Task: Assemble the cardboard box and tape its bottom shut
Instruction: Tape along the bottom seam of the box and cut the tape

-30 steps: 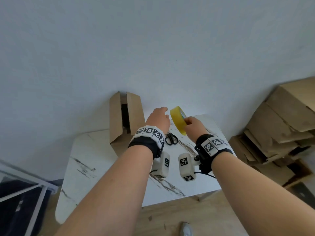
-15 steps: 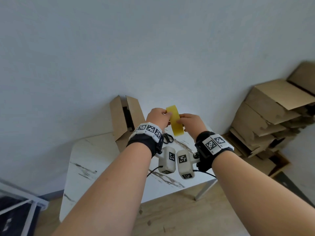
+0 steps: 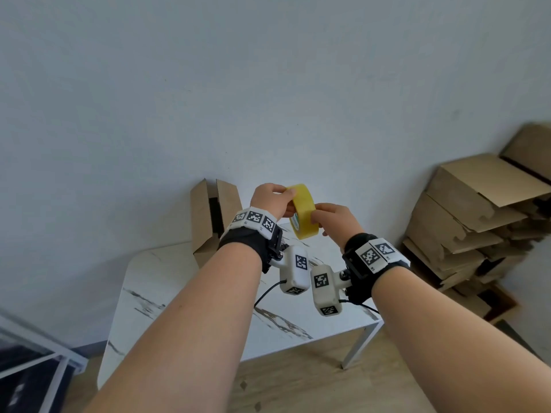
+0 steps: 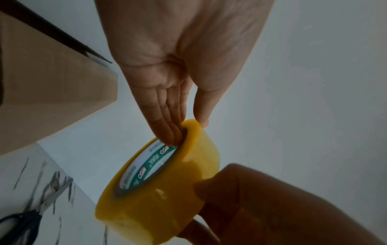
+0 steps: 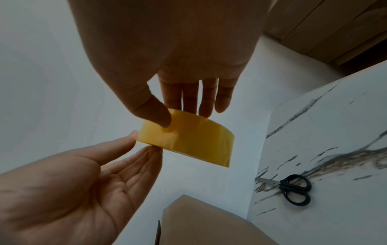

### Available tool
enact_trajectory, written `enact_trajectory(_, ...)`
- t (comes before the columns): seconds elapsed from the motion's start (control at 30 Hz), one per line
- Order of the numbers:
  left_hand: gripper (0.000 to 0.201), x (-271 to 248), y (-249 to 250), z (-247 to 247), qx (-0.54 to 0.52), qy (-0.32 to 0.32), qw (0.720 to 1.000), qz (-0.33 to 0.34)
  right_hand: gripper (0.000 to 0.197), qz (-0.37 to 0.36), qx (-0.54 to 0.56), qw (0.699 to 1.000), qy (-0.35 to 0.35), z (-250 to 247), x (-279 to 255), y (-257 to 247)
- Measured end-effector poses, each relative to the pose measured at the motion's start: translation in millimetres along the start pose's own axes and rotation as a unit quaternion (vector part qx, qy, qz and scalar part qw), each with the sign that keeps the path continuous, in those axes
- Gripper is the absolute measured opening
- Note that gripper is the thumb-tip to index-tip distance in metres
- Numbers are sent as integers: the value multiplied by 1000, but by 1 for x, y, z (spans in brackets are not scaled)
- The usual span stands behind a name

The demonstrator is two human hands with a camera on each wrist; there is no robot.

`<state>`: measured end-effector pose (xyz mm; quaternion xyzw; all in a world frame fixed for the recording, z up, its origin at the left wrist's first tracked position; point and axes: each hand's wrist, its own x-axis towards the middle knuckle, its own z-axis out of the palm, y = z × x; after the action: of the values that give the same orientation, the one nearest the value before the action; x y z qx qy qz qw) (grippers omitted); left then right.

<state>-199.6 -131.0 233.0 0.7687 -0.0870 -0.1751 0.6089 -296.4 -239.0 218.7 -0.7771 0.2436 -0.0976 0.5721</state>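
Observation:
A yellow tape roll [image 3: 302,214] hangs in the air above the white marble table [image 3: 179,293], held by both hands. My left hand [image 3: 268,201] pinches its upper rim, fingers [image 4: 167,129] inside the core and thumb outside. My right hand [image 3: 331,220] grips the lower side, with the thumb [image 5: 155,114] on the roll's outer face [image 5: 194,140] and the fingers behind it. The cardboard box [image 3: 208,216] stands on the table against the wall, left of the hands, its flaps open at the top.
Black-handled scissors [image 5: 293,189] lie on the table below the hands, hidden in the head view. A pile of flattened cardboard boxes [image 3: 477,219] leans at the right on the floor. A white frame [image 3: 35,362] stands at the lower left.
My left hand has joined the right on the tape roll. Both hands have lifted the roll slightly and turned it. The head view has swung a little.

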Motion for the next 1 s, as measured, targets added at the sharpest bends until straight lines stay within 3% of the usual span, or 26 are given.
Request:
enact_trajectory(0.2,50,-10,0,2,77,-49,996,21,17,6,22,1000,-11,-1,5,-1)
enact_trajectory(0.4,61,-15,-4,1,70,-79,994,24,25,12,28,999,-10,-3,15,-2)
enact_trajectory(0.67,53,-10,-4,-2,83,-58,995,18,17,9,15,999,-41,0,20,-2)
enact_trajectory(0.83,49,-4,0,-6,26,-35,999,-18,29,-4,23,998,-60,0,19,0)
enact_trajectory(1.0,21,0,-2,-8,13,-10,1000,-8,36,-13,16,997,-70,0,21,8)
